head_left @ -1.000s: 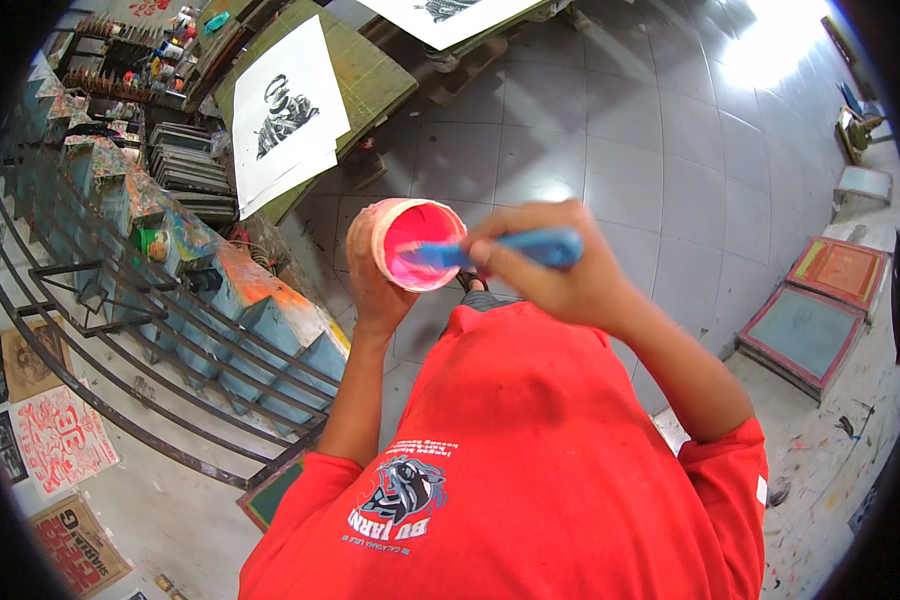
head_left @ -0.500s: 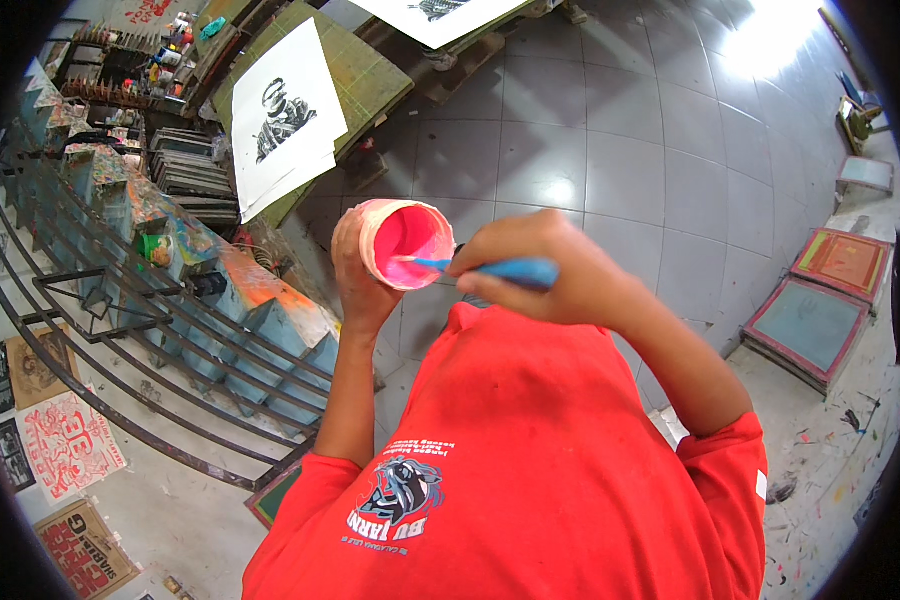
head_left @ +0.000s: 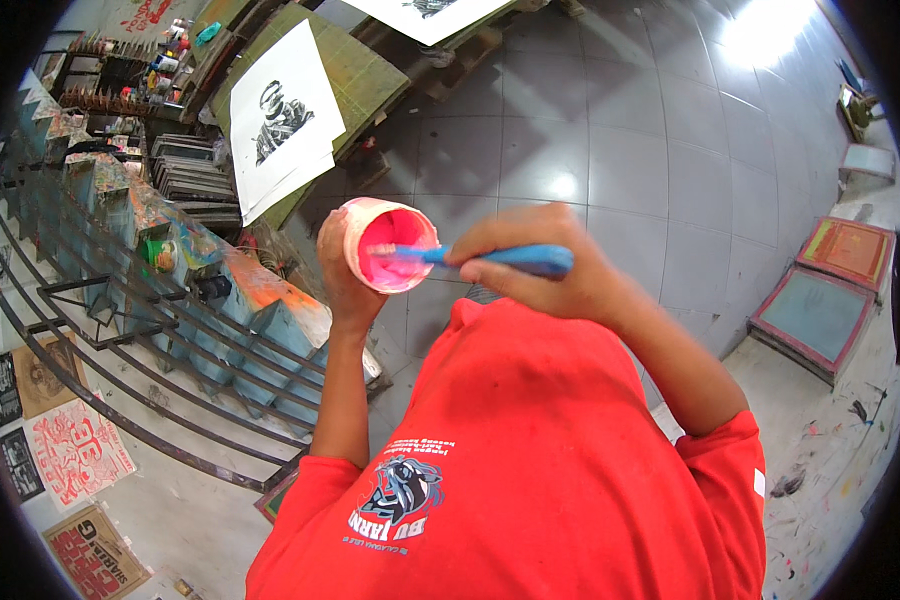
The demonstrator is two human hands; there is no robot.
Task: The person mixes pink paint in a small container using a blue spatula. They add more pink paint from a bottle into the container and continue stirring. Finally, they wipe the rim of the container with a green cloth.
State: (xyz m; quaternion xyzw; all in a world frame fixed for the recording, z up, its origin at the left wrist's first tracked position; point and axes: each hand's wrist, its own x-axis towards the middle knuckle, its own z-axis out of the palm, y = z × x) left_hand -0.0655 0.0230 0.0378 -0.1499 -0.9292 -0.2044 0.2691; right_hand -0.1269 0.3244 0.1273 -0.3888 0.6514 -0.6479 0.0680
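Note:
My left hand (head_left: pixel 342 262) is wrapped round the left side of a round tub (head_left: pixel 372 209), its open mouth tilted toward me. Bright pink paint or ink (head_left: pixel 398 228) coats the inside of the tub. In my right hand (head_left: pixel 540 250) is a blue-handled tool (head_left: pixel 525 260), gripped between thumb and fingers. Its far end, smeared with pink, reaches into the tub's mouth. The shape of that end is blurred, so I cannot make out whether it is a spatula or a brush.
Printed sheets (head_left: pixel 285 125) lie on a green worktable (head_left: pixel 368 85) ahead to the left. A dark metal railing (head_left: pixel 185 435) curves along painted steps (head_left: pixel 270 325) at my left. Framed screens (head_left: pixel 812 312) lean against the wall on the right, above the grey tiled floor (head_left: pixel 625 165).
The tub and my left hand have shifted slightly left. The tool has moved within the mouth, and more of its blue handle shows past my right hand.

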